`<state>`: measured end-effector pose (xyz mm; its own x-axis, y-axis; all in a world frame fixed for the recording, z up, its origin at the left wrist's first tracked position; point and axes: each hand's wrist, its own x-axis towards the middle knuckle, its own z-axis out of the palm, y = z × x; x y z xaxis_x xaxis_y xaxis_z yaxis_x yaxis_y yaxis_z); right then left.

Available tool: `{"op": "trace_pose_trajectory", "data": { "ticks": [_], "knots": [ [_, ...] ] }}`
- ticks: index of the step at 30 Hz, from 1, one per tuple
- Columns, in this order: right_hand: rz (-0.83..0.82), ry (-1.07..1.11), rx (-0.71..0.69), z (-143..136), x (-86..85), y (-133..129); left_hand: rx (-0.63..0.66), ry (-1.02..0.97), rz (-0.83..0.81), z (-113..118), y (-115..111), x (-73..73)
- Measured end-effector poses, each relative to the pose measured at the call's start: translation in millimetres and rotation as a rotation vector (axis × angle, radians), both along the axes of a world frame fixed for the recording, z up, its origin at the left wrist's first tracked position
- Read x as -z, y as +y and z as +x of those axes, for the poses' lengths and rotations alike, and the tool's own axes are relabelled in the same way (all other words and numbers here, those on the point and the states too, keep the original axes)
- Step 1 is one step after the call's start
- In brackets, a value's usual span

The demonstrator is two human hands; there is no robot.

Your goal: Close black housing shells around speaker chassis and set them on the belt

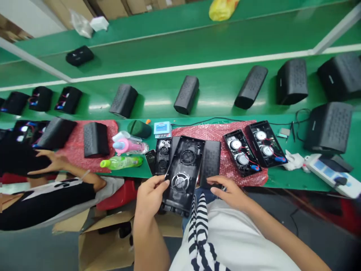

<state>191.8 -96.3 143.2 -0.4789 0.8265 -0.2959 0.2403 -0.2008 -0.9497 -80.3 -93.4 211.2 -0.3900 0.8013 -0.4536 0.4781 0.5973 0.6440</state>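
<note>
My left hand (pixel 152 194) grips the left edge of a black speaker shell (pixel 187 178), thumb on its rim. The shell is tilted, its hollow inside facing me, with two round grille openings. My right hand (pixel 227 190) is right of it, fingers apart, by the lower end of a black speaker panel (pixel 212 160) on the table edge; whether it touches the panel is unclear. A smaller black shell (pixel 163 156) lies left of the held one. To the right, two speaker halves, one nearer (pixel 241 154) and one farther (pixel 266 145), hold round drivers and wires.
Red bubble wrap (pixel 217 131) covers part of the green table. Bottles, one green-capped (pixel 121 162), and a blue device (pixel 163 129) stand left. A power strip (pixel 334 175) sits right. Closed speakers (pixel 186 95) line the back. A co-worker's hand (pixel 53 162) works at left; an open carton (pixel 104 244) is below.
</note>
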Motion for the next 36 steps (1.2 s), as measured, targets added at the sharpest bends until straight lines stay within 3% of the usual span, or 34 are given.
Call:
{"op": "trace_pose_trajectory", "data": {
  "ticks": [5,11,22,32,36],
  "knots": [
    [-0.124,0.338,-0.003,8.9,-19.4,-2.2,0.191,-0.111,-0.014,44.7,2.5,-33.1],
    [-0.365,0.710,0.124,27.1,-25.0,-10.5,0.308,-0.246,-0.123,77.2,8.4,-51.3],
    [-0.561,0.829,0.234,47.3,-18.8,-21.3,0.517,-0.088,-0.057,101.4,15.7,-53.7],
    [-0.466,0.783,0.259,61.7,-24.2,-19.6,0.570,0.020,0.028,120.0,14.9,-60.2],
    [-0.396,0.646,0.263,62.0,-19.1,-15.7,0.553,-0.041,-0.020,110.0,23.0,-44.4]
  ]
}}
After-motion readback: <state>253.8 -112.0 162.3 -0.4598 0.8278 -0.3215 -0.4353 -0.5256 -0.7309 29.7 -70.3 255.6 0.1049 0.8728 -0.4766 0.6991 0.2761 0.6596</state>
